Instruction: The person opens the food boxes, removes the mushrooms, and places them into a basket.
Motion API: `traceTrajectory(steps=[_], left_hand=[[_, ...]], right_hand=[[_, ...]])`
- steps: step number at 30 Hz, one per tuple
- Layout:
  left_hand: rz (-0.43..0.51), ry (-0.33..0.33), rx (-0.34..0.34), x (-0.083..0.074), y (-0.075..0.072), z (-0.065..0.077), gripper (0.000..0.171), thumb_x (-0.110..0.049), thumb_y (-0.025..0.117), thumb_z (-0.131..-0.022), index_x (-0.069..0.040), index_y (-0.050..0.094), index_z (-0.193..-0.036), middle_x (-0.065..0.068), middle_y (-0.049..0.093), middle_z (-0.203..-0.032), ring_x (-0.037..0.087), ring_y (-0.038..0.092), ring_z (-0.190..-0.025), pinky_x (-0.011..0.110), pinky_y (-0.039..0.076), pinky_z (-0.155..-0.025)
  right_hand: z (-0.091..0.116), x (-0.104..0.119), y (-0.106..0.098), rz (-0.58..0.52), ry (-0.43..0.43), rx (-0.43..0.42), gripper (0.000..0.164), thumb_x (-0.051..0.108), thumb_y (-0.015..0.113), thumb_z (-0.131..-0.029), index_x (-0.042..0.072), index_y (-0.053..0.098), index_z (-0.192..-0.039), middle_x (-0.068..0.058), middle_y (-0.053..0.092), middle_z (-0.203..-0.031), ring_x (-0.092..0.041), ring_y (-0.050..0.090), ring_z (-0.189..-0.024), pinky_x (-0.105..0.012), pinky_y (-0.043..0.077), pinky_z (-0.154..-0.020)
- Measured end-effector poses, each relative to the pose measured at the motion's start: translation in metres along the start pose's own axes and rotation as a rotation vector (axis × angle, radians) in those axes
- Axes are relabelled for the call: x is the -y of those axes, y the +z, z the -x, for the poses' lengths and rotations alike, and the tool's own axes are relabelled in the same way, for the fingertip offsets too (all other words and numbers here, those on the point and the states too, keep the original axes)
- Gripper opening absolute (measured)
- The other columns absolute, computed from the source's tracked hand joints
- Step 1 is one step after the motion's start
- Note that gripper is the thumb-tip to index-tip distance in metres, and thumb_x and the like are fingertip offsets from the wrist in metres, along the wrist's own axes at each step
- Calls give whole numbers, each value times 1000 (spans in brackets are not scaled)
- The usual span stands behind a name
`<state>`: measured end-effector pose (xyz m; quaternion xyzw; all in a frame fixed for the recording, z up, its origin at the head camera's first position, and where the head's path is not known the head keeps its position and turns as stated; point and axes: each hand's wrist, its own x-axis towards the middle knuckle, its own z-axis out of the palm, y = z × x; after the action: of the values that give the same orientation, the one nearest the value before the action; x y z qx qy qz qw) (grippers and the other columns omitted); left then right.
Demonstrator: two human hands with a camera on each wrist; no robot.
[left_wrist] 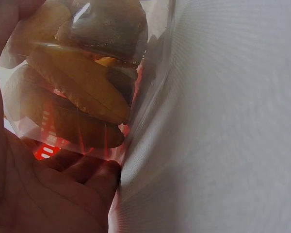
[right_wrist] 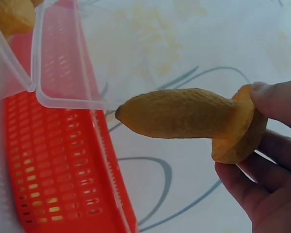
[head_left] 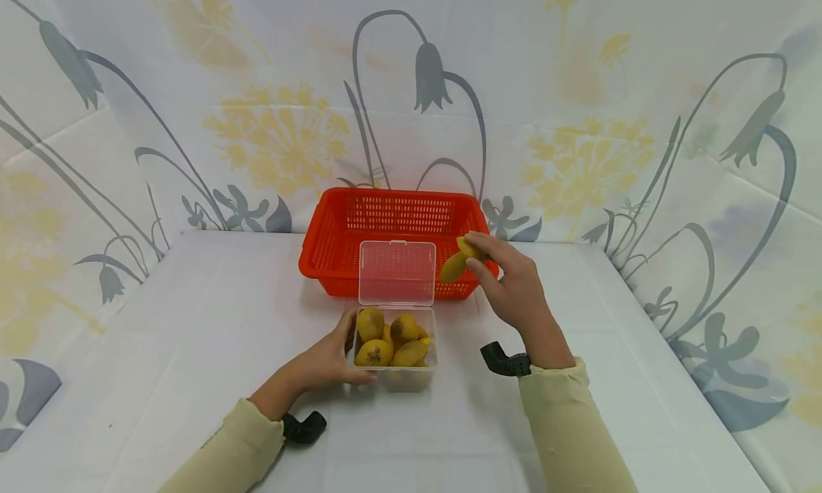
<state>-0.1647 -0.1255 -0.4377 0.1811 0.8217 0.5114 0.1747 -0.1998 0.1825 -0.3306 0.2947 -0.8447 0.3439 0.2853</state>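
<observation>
My right hand (head_left: 514, 282) is raised over the right front of the red basket, pinching a yellow fruit piece (right_wrist: 242, 127) between thumb and fingers. A longer, wrinkled yellow fruit (right_wrist: 177, 114) with a dark tip sticks out from that piece; whether the two are joined I cannot tell. With thumb in front and fingers behind, my left hand (head_left: 327, 354) grips the left side of a clear plastic box (head_left: 411, 382). Inside the box lie several yellow fruits (head_left: 374, 352) with brown marks. Its hinged lid (head_left: 397, 272) stands open, leaning back toward the basket.
Behind the box stands a red slotted plastic basket (head_left: 398, 215), against the flower-printed backdrop (head_left: 282, 136). Yellow patches show through its slots in the right wrist view. A white cloth (head_left: 193, 322) covers the table. Each wrist wears a black camera mount (head_left: 506, 361).
</observation>
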Motion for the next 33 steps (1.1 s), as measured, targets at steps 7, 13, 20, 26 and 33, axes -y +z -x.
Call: traceTrajectory(steps=[7,13,20,26,33], left_hand=[[15,8,7,0,0,0,112,-26,88,-65,-32,11,-147,-2,29,-149,24,23,-147,52,22,-120],[26,21,11,0,0,0,112,-25,87,-66,-30,10,-147,-2,29,-149,24,23,-146,52,23,-120],[20,20,11,1,0,0,113,-26,87,-66,-31,10,-148,-3,28,-150,24,22,-147,53,23,-119],[21,19,11,1,0,0,112,-26,87,-66,-32,11,-147,-3,29,-148,24,23,-147,53,23,-119],[20,10,6,0,0,0,112,-27,88,-66,-31,11,-147,-3,29,-149,24,22,-147,52,23,-119]], right_hand=[[0,-8,8,2,36,-59,38,9,66,-91,4,60,-128,-12,63,-128,-27,62,-115,-40,52,-98],[1,-15,16,13,76,-100,38,11,65,-92,4,59,-128,-12,63,-128,-26,62,-114,-39,53,-97],[5,-24,27,-7,156,-125,38,13,63,-94,6,58,-130,-9,60,-132,-25,60,-119,-39,52,-98],[7,-29,33,-2,174,-124,38,14,63,-94,6,57,-131,-11,60,-131,-27,60,-118,-42,53,-96],[8,-34,40,-25,205,-125,38,16,63,-94,7,57,-130,-13,60,-130,-29,60,-116,-45,53,-96]])
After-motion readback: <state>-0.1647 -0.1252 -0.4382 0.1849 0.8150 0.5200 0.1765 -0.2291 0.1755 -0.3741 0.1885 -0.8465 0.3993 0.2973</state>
